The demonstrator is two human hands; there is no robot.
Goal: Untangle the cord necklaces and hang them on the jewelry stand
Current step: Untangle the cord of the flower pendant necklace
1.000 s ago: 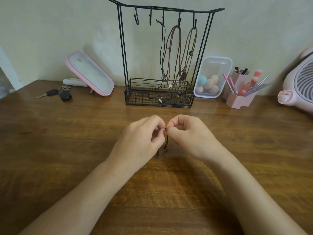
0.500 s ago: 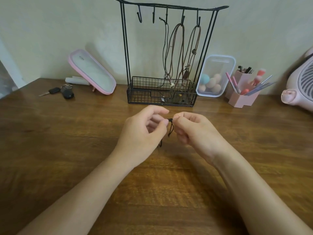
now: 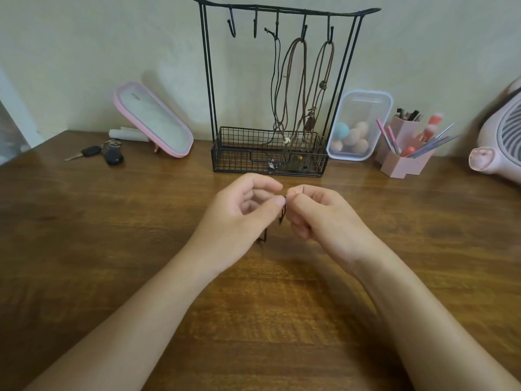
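Together, left hand (image 3: 242, 210) and right hand (image 3: 321, 218) apparently pinch a dark cord (image 3: 282, 213) between curled fingers (image 3: 277, 203).

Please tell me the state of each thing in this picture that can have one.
left hand: pinches the dark cord.
right hand: pinches the same cord.
dark cord: held between both hands, above the table.
jewelry stand: upright, carries three necklaces; two hooks bare.
pink mirror: tilted back.

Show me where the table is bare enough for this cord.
Bare table lies left of the left hand, this side of the keys, and right of the right hand, this side of the pink organizer. The back edge is crowded: mirror, jewelry stand, clear box.
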